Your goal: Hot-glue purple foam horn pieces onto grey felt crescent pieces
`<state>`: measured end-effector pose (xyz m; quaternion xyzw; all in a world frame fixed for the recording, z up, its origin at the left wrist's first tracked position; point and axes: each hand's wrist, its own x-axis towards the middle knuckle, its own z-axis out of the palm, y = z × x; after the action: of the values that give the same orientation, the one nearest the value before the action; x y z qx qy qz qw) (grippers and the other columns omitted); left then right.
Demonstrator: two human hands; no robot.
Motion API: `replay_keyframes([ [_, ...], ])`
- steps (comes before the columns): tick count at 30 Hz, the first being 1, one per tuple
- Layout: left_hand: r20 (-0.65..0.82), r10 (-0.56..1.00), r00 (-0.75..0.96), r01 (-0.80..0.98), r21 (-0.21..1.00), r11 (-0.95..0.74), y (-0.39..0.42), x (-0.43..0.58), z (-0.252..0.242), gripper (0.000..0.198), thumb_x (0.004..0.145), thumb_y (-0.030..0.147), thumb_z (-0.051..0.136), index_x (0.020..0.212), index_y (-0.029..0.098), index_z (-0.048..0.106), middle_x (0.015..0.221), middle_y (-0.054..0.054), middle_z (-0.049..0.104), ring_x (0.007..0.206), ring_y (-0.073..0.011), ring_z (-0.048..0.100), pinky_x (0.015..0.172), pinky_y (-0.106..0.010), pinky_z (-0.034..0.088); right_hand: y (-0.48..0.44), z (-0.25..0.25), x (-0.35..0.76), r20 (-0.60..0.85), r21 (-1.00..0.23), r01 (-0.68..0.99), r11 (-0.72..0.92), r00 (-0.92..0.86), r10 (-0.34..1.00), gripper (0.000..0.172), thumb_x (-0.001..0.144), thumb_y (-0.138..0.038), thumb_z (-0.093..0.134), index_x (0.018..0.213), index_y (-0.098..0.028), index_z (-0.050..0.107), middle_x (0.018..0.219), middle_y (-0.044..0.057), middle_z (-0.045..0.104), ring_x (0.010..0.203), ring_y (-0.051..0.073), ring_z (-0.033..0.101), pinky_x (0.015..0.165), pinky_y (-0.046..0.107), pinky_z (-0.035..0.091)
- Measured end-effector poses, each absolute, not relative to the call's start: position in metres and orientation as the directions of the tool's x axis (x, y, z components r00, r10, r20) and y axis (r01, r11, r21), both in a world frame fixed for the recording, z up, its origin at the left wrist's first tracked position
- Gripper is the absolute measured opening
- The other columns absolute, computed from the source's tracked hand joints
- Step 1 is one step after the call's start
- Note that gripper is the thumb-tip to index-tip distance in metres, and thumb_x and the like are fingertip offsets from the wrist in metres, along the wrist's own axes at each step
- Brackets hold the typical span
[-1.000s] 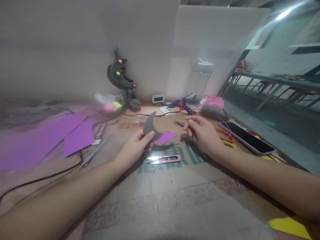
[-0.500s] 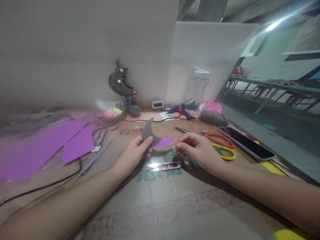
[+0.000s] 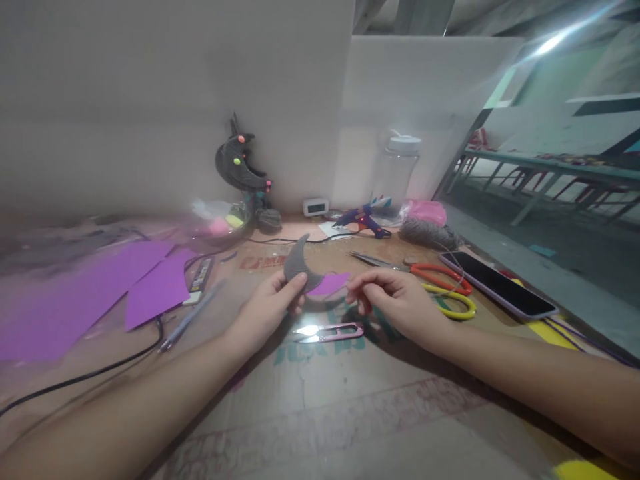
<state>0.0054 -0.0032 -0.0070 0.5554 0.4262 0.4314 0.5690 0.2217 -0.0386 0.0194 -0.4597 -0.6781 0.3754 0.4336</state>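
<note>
My left hand (image 3: 280,293) pinches a grey crescent (image 3: 299,262), wrapped in yarn, between thumb and fingers. Beside its lower tip lies a small purple piece (image 3: 329,285), partly behind the crescent. My right hand (image 3: 393,297) is closed in a pinch on a thin grey yarn strand, which shows faintly between it and the crescent. Just below the hands are pink thread snips (image 3: 330,332) on the table. The grey yarn ball (image 3: 429,232) sits behind my right hand, and a strand from it runs over the scissor handles (image 3: 443,279).
Purple sheets (image 3: 155,283) and a pen (image 3: 193,317) lie at left. Along the back stand a decorated crescent ornament (image 3: 235,163), a small digital clock (image 3: 316,207), a glue gun (image 3: 365,220) and a clear bottle (image 3: 397,167). A phone (image 3: 497,285) lies at right.
My right hand has shifted slightly, its fingertips a little nearer the crescent. My left hand and the crescent hold almost the same place.
</note>
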Motion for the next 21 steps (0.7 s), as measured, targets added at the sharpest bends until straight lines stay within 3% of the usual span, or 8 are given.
replay_keyframes([
  [5, -0.013, 0.968, 0.250, -0.026, 0.999, 0.020, -0.005, 0.007, -0.004, 0.032, 0.081, 0.046, 0.062, 0.073, 0.017, 0.050, 0.059, 0.005, 0.053, 0.051, -0.0072, 0.046, 0.051, -0.020, 0.037, -0.038, 0.018, 0.220, 0.211, -0.939, 0.219, 0.264, -0.237, 0.948, 0.013, 0.087, -0.025, 0.053, 0.090, -0.018, 0.063, 0.085, 0.003, 0.071, 0.061, 0.010, 0.062, 0.058, 0.023, 0.050],
  [9, -0.018, 0.968, 0.249, -0.039, 0.999, 0.029, -0.007, 0.008, 0.001, 0.031, 0.079, 0.044, 0.065, 0.074, 0.017, 0.051, 0.057, 0.005, 0.053, 0.050, -0.0073, 0.046, 0.050, -0.019, 0.036, -0.039, 0.018, 0.218, 0.166, -0.948, 0.232, 0.218, -0.224, 0.960, 0.015, 0.080, -0.031, 0.065, 0.078, -0.018, 0.059, 0.070, 0.001, 0.066, 0.059, 0.012, 0.061, 0.057, 0.025, 0.050],
  [15, -0.010, 0.965, 0.262, -0.039, 0.999, 0.021, -0.006, 0.008, 0.001, 0.031, 0.079, 0.045, 0.064, 0.073, 0.018, 0.050, 0.057, 0.005, 0.053, 0.049, -0.0078, 0.046, 0.051, -0.021, 0.037, -0.039, 0.012, 0.219, 0.339, -0.879, 0.239, 0.412, -0.295, 0.893, 0.010, 0.081, -0.020, 0.061, 0.077, -0.020, 0.051, 0.086, 0.002, 0.060, 0.074, 0.012, 0.057, 0.066, 0.027, 0.048],
  [21, 0.001, 0.961, 0.277, -0.015, 1.000, 0.003, -0.004, 0.006, -0.003, 0.030, 0.081, 0.045, 0.063, 0.072, 0.019, 0.050, 0.056, 0.006, 0.053, 0.050, -0.0084, 0.046, 0.051, -0.021, 0.036, -0.036, 0.008, 0.220, 0.386, -0.847, 0.249, 0.470, -0.320, 0.865, 0.010, 0.082, -0.014, 0.054, 0.081, -0.021, 0.047, 0.084, 0.001, 0.055, 0.078, 0.014, 0.054, 0.069, 0.028, 0.045],
])
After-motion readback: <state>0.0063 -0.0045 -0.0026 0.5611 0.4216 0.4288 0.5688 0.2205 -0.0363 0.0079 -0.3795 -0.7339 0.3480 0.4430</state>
